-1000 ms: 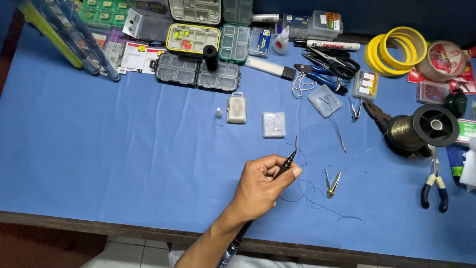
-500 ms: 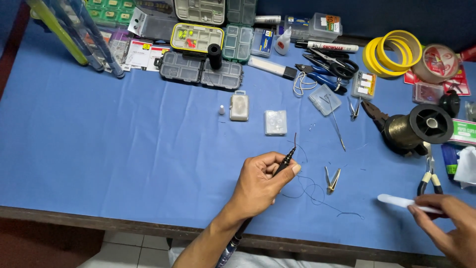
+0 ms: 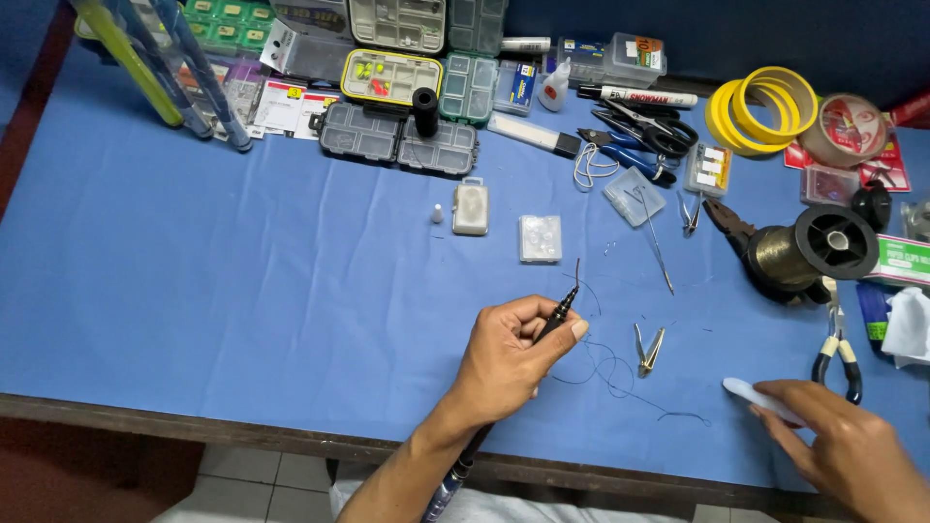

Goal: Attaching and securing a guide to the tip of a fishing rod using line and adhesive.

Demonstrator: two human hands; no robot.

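Note:
My left hand (image 3: 509, 353) grips the thin black tip of a rod (image 3: 565, 305), which runs from under my forearm up past my thumb. Dark thin line (image 3: 620, 373) loops on the blue cloth just right of it. A small metal clipper (image 3: 649, 349) lies beside the loops. At the lower right, my right hand (image 3: 852, 455) holds a slim white stick-like object (image 3: 760, 397) low over the cloth, pointing left. Its far end is hidden in my fingers.
Pliers (image 3: 838, 339) and a big spool of line (image 3: 814, 247) lie at the right. Yellow tape rolls (image 3: 760, 111), scissors (image 3: 644, 126) and several tackle boxes (image 3: 397, 140) line the back. A small clear box (image 3: 540, 237) and a white case (image 3: 471, 208) sit mid-table. The table's front edge (image 3: 242, 436) runs below.
My right hand has come into view from the lower right with the white object and moved left. My left hand and the rod tip have stayed in place.

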